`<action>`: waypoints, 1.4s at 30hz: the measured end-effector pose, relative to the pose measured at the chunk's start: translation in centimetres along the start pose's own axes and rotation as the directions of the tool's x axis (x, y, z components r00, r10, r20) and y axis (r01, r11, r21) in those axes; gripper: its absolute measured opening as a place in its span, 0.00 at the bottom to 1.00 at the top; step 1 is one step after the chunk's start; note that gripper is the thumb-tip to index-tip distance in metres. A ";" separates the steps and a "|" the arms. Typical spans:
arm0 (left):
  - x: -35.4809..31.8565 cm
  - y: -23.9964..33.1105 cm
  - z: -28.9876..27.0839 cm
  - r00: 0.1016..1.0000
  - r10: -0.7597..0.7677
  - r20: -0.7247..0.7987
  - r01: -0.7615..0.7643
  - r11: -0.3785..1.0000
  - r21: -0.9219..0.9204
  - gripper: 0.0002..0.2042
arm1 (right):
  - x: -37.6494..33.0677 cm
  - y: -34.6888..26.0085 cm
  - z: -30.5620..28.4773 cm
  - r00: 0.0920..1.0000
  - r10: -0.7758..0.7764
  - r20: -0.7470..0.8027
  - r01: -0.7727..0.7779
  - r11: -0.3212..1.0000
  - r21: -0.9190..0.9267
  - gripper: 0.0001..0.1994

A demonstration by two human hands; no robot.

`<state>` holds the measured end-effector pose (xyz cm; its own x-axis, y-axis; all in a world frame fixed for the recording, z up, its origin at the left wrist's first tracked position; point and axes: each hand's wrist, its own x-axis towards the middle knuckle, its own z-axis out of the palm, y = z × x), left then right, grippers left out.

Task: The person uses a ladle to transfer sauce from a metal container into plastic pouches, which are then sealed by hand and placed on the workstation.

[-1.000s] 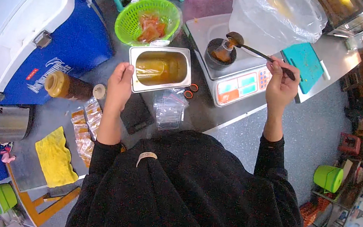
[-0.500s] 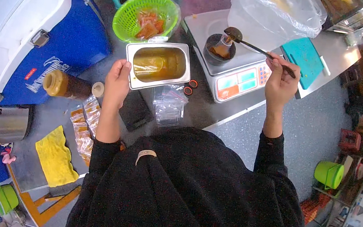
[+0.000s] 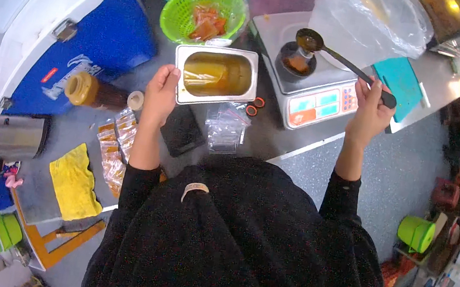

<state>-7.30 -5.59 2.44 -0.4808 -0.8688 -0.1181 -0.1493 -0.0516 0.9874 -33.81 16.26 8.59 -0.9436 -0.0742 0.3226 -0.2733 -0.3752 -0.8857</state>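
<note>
My left hand (image 3: 162,90) is closed on the left rim of a rectangular steel pan (image 3: 215,103), which has yellow-brown liquid inside. Closed round the handle of a black ladle (image 3: 343,60), my right hand (image 3: 369,114) keeps the ladle's bowl just above a small dark bowl (image 3: 310,71). That bowl stands on the steel plate of a digital scale (image 3: 273,35). A clear plastic piece with brown sauce sits in it, partly hidden under the ladle. Whether the ladle touches it, I cannot tell.
Behind the pan stands a green basket (image 3: 169,19) with filled sachets. Empty clear bags (image 3: 224,133) and orange-handled scissors (image 3: 253,108) lie nearer me. At left are a blue cooler (image 3: 120,32), a sauce jar (image 3: 81,88), filled packets (image 3: 112,150) and a yellow cloth (image 3: 75,181).
The whole view has shifted, so the bench things appear farther right and slightly higher. The ladle's bowl now shows its open top more. Both hands keep their holds.
</note>
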 end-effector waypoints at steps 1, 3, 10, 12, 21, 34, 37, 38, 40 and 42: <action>0.1 0.0 -0.3 1.000 -0.003 -0.015 0.003 1.000 0.005 0.08 | -0.7 -0.6 0.5 0.999 0.049 0.003 -0.049 0.998 0.038 0.06; 0.2 0.1 -0.8 0.999 0.029 0.024 -0.031 0.996 0.082 0.08 | -3.2 -0.8 1.7 0.994 0.048 0.099 -0.055 0.996 0.069 0.06; -0.5 3.3 -1.4 0.973 -0.061 0.225 0.096 0.985 -0.147 0.06 | -10.5 2.9 5.3 0.608 -0.184 0.772 0.226 0.973 0.054 0.07; -0.5 3.2 -1.7 0.967 -0.025 0.254 0.064 0.987 -0.145 0.06 | -11.0 3.2 6.1 0.470 -0.220 0.855 0.246 0.963 0.113 0.09; -0.5 3.7 -3.6 0.961 0.034 0.275 -0.015 0.997 -0.070 0.06 | -7.5 3.2 5.0 0.451 0.078 0.889 0.097 0.986 -0.136 0.13; 0.1 4.5 -4.6 0.932 0.102 0.346 -0.128 0.990 0.053 0.06 | -7.2 2.5 5.7 0.269 -0.082 0.960 0.167 0.985 0.037 0.14; 0.1 5.0 -4.3 0.913 0.086 0.400 -0.125 0.990 0.070 0.06 | -7.9 2.4 7.1 0.330 -0.144 0.933 0.167 0.982 0.092 0.15; 0.1 5.2 -4.2 0.912 0.086 0.400 -0.124 0.990 0.071 0.06 | -8.0 2.2 7.7 0.276 -0.187 0.943 0.176 0.974 0.142 0.15; 0.1 5.6 -4.2 0.914 0.068 0.400 -0.113 0.989 0.091 0.06 | -7.9 2.0 7.7 0.162 -0.218 0.962 0.211 0.960 0.182 0.14; 0.4 5.7 -4.8 0.917 0.051 0.397 -0.084 0.994 0.065 0.06 | -7.3 1.7 6.6 0.158 -0.193 0.968 0.208 0.965 0.159 0.15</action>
<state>-4.14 -8.57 8.54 -0.7910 -0.6037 -0.0992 -0.1645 0.0538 0.9849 -26.17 10.08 6.89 0.0849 -0.8341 0.5450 -0.4301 -0.5241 -0.7351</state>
